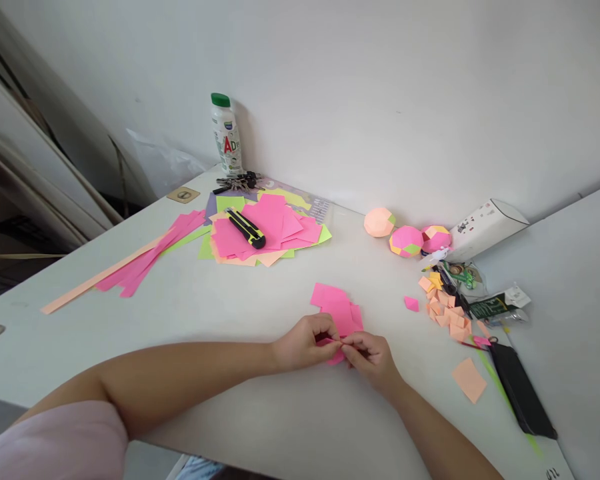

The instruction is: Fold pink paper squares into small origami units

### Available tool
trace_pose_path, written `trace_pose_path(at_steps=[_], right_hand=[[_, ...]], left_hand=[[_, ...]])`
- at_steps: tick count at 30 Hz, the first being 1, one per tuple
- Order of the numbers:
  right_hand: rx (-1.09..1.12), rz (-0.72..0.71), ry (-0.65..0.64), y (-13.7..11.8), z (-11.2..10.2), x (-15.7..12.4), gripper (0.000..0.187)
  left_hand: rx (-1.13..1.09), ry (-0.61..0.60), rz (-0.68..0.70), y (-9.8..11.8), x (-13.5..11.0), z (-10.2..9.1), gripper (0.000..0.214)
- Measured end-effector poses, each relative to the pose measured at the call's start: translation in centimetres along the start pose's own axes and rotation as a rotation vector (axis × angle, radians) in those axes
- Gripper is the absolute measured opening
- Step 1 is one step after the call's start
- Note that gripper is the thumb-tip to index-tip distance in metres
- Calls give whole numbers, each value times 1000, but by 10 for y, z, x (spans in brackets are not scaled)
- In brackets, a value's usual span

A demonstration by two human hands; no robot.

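Note:
Near the front of the table, my left hand [307, 341] and my right hand [373, 360] meet fingertip to fingertip. Both are closed in a pinch on a small piece of pink paper, mostly hidden by the fingers. Just behind and under them lies a loose pile of pink paper pieces [337, 307]. A single small folded pink piece [411, 304] rests to the right of the pile.
Pink sheets [280, 220] carry a box cutter [247, 228]. Paper strips [145, 263] lie left. Behind stand a bottle [227, 137] and keys [240, 182]. Rightward are paper balls [407, 241], folded peach pieces [445, 308], a peach sheet [469, 380] and a black pouch [523, 390].

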State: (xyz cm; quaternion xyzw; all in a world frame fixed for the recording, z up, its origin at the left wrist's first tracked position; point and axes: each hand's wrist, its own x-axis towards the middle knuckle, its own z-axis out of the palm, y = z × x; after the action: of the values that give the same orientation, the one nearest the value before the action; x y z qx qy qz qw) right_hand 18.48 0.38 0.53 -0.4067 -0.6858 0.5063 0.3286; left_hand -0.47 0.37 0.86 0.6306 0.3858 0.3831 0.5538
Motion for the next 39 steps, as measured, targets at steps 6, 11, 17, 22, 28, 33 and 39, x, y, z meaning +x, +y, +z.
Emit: trace_pose_path(at_steps=[6,11,17,22,28,33,39], right_hand=[[32,77,18,-2,-1,-1,12],[81,114,44,-1,-5,-1,15],[78,106,32,0,-4,-1,14],[7,58,22,-4,2,1,8],[-25,50,45,-6,3,1,9],[96,125,87,-1,-4,-1,9],[291,103,154,5,-8,-1,13]], left_hand=[[-170,47,-79,-2,1,-2,9],[-320,66,-115,-3,3,-6,11],[-277,-32,-90,1,1,-3,8],[-122,-46,-40,-2,1,1,8],[-86,-19,-50,-1,1,1,7],[-194,38,-98,-2,2,-2,10],[-330,65,-128,-3,4,-4,14]])
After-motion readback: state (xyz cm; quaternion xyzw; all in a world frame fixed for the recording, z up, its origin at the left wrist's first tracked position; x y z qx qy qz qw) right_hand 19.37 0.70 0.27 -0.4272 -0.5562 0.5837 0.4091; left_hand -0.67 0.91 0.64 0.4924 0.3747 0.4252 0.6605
